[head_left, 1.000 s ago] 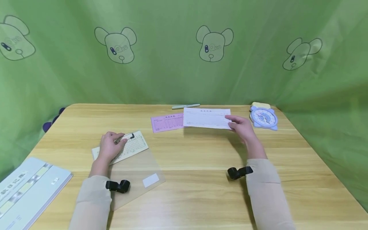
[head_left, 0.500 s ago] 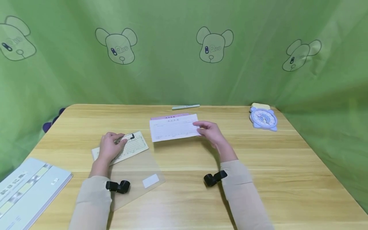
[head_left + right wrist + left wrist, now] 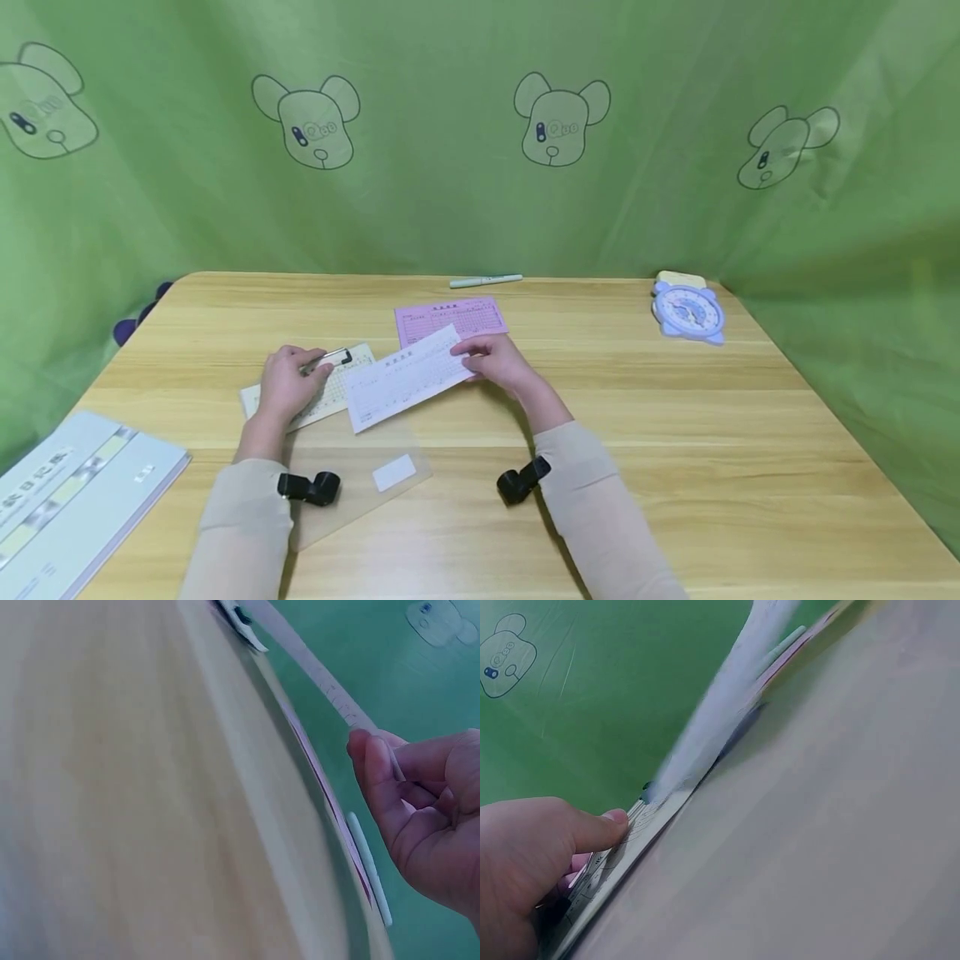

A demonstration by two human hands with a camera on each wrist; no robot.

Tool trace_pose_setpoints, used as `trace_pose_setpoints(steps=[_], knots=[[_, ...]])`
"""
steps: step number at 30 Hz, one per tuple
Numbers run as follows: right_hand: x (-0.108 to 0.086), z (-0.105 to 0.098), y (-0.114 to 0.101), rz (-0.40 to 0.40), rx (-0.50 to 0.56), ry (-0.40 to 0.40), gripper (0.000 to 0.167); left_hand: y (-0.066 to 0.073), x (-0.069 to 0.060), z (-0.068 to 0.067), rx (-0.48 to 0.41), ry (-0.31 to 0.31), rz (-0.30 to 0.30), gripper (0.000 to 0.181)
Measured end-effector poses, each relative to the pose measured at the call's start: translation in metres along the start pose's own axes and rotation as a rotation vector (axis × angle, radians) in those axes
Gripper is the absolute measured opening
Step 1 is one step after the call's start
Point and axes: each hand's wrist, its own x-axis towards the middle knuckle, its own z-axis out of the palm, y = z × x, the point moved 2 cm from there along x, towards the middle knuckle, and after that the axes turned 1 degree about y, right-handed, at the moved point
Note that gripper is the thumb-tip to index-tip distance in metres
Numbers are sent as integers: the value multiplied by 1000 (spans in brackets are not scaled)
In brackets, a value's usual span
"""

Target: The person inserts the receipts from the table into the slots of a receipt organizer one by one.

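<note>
My left hand (image 3: 288, 385) grips the metal clip (image 3: 326, 359) of a see-through clipboard (image 3: 348, 479). Under that clip lies a pale green printed form (image 3: 322, 407), partly covered by the hand. In the left wrist view my thumb (image 3: 604, 831) bears on the clip end. My right hand (image 3: 498, 364) pinches a white printed slip (image 3: 408, 379) by its right end, between thumb and fingers. The slip is raised and slanted, its left end over the green form. Behind it a pink printed form (image 3: 450, 318) lies flat on the table, its front part hidden by the slip.
A pale green pen (image 3: 486, 281) lies near the table's back edge. At the back right are a blue clock-like dial (image 3: 690, 311) and a yellowish block (image 3: 681, 278). A large pale blue book (image 3: 82, 492) lies at the left. Green curtain (image 3: 442, 183) surrounds the wooden table (image 3: 675, 500).
My right hand has carried the white slip left and nearer, from beside the pink form to over the green form, tilting it. The left hand has stayed at the clip.
</note>
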Motion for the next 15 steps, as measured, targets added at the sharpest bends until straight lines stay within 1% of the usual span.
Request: trace_pose_setpoints(steps=[4, 8, 13, 15], knots=[[-1, 12, -2, -32, -32, -51, 25, 0, 0, 0, 13, 5, -6, 33], [-1, 24, -6, -52, -51, -83, 26, 1, 0, 0, 28, 4, -15, 33], [-1, 42, -10, -62, -62, -95, 20, 2, 0, 0, 48, 2, -25, 34], [-1, 49, -12, -54, -53, -93, 18, 2, 1, 0, 54, 3, -29, 34]])
